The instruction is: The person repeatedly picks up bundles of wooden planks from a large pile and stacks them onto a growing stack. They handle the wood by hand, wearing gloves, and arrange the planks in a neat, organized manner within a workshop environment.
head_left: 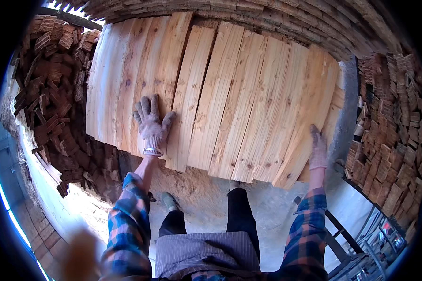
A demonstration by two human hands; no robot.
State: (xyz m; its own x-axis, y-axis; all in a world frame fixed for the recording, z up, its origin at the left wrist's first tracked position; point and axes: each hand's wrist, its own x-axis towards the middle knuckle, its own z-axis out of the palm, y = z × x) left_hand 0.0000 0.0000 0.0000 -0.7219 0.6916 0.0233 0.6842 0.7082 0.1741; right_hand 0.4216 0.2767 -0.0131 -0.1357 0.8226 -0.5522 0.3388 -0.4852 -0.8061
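Note:
A row of pale wooden planks [220, 89] lies side by side before me, with narrow dark gaps between some of them and uneven near ends. My left hand [151, 122], in a dirty knit work glove, rests flat with spread fingers on the planks left of the middle. At the right side, my gloved right hand [318, 147] lies along the outer edge of the rightmost plank [309, 107], its fingers stretched forward. Some of its fingers are hidden against the wood. Another layer of planks shows under the right edge.
Stacks of rough wood pieces rise on the left [56, 93] and on the right [384, 140]. A wall of stacked boards [286, 18] stands behind the planks. Sawdust covers part of the floor [197, 187] by my feet. A dark metal frame [342, 239] is at lower right.

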